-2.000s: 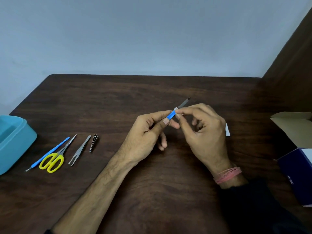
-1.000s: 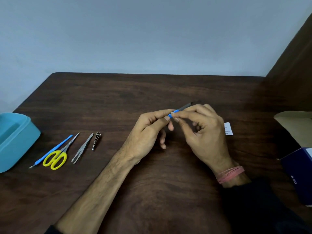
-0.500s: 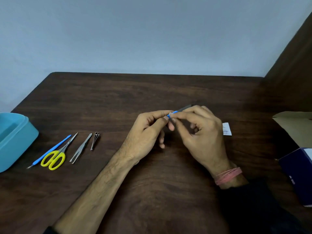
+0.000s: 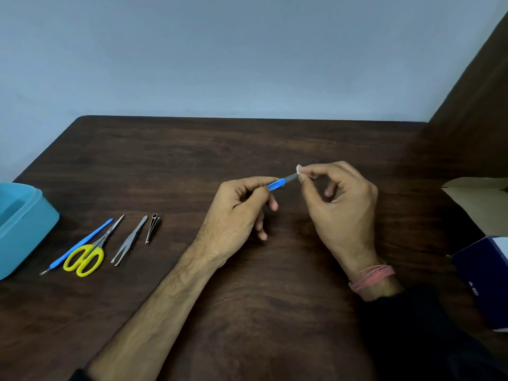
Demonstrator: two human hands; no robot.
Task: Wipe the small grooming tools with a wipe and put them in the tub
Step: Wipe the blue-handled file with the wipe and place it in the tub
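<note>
The left hand (image 4: pixel 236 213) pinches the blue handle of a small nail file (image 4: pixel 283 181) between thumb and forefinger, the other fingers curled loosely beneath, and holds it above the table with its grey metal blade pointing up and to the right. The right hand (image 4: pixel 341 204) meets that blade at its far end, thumb and forefinger pinching a small white wipe (image 4: pixel 299 169) round the tip (only a scrap of the wipe shows past the fingertips), while the remaining fingers curl inward over the palm. A bundle of pink thread bands (image 4: pixel 371 276) circles the right wrist, just above a dark sleeve (image 4: pixel 428 334). Well to the left, four more tools lie side by side on the dark wooden table (image 4: pixel 247 312), all angled the same way: a small nail clipper (image 4: pixel 152 228) nearest the hands, then tweezers (image 4: pixel 129 245), then yellow-handled scissors (image 4: pixel 90 251), then a slim blue-handled tool (image 4: pixel 79 244) whose shaft lies just beside the scissor blades. Beyond them, at the left edge of the view, stands the teal tub (image 4: pixel 30 232), partly out of frame. At the right edge sit a brown cardboard flap (image 4: pixel 475 189) and a dark blue box (image 4: pixel 483 279).
</note>
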